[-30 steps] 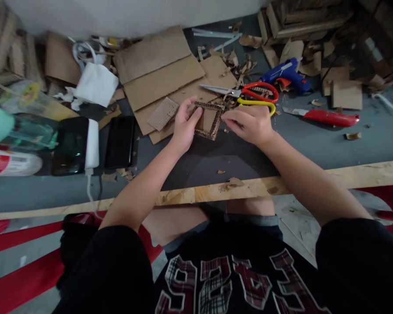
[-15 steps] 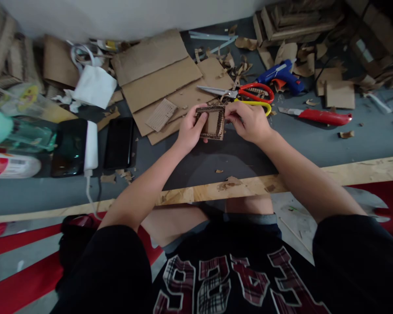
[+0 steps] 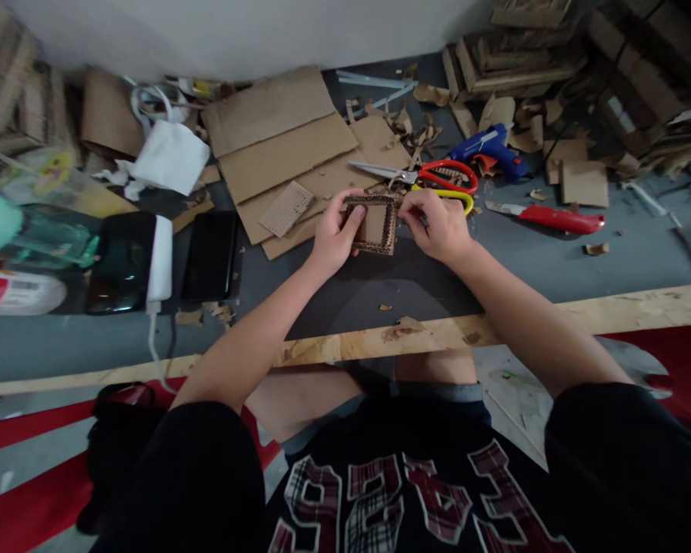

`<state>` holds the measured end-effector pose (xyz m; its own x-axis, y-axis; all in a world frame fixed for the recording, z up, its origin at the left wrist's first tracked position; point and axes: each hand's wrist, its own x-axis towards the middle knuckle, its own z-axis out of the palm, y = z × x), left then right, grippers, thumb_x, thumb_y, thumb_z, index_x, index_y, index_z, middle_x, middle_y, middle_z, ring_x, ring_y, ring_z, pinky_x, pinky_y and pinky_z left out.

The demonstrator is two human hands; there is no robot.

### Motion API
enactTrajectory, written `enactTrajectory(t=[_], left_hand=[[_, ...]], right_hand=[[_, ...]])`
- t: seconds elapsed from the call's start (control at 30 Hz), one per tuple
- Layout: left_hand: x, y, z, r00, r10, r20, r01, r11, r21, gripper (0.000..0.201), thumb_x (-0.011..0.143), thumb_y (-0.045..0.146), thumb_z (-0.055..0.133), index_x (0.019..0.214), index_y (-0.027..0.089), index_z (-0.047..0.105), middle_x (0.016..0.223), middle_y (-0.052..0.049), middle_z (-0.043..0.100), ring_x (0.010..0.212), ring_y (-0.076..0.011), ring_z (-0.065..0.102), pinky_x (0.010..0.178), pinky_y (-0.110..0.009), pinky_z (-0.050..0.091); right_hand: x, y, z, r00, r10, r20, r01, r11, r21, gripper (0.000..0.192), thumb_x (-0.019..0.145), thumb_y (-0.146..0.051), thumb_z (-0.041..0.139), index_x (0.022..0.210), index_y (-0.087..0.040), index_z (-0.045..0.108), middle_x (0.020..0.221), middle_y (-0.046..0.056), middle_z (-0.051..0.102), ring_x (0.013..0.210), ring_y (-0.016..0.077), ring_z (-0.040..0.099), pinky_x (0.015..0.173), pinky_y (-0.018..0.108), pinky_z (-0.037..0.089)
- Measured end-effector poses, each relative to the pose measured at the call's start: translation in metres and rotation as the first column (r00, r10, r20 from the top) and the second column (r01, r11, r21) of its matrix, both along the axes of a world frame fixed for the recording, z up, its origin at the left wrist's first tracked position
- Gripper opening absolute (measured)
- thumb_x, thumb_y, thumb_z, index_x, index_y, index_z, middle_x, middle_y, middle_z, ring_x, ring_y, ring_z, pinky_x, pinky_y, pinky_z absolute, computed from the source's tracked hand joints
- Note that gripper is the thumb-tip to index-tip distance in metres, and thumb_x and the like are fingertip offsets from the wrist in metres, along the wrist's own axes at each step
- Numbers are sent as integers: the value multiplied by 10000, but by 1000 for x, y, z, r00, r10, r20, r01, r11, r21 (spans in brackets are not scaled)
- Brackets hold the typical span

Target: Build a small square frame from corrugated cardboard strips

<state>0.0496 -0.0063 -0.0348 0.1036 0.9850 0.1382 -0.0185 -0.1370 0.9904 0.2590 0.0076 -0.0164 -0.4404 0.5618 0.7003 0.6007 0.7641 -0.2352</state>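
My left hand (image 3: 337,233) grips a small square cardboard box (image 3: 374,223) by its left side, the thumb over its inner face. Corrugated edges line its raised rim. At the box's right edge my right hand (image 3: 434,223) is closed in a pinch; what its fingertips hold, if anything, is too small to make out. Just behind the right hand lie scissors (image 3: 449,175) with red and yellow handles. A ridged cardboard piece (image 3: 288,209) rests to the left of the box on larger cardboard sheets (image 3: 282,153).
A red-handled knife (image 3: 558,218) and a blue glue gun (image 3: 492,148) lie on the right. To the left are a black phone (image 3: 210,255), a white charger (image 3: 160,257) with cable, and a tissue roll (image 3: 173,157). Cardboard scraps litter the grey tabletop (image 3: 334,307).
The camera view has shifted slightly. The cardboard box stays in my left hand, tilted a little differently, and my right hand remains pinched at its right edge.
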Motion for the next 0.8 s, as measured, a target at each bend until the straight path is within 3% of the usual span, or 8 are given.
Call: enactTrajectory(t=[0.27,0.6,0.8], left_hand=[[-4,5,-5,999,37,17,-36,999,-11,633,793,740,632,1201,263,547,747,20,586,460,-77,496,529,-264,457],[-4,9,-5,999,14,41,-13,999,-34,637,752,752,672,1152,271,550,656,55,572,346,-28,381,348,-200,291],[-6,10,-8,998,50,29,-49,998,-31,661,725,757,690,1145,262,563,735,32,606,379,-32,419,359,-196,322]], right_hand=[[-1,-3,6,1000,7,-17,-6,997,78,237,986,-292,469,977,-199,686,829,24,747,680,128,673,626,253,475],[-1,-1,7,999,12,-32,-5,980,197,193,970,-278,553,1015,-203,726,868,20,784,680,132,704,613,243,480],[1,1,8,998,-52,39,46,987,151,237,975,-281,521,931,-194,737,785,19,767,646,132,684,578,243,432]])
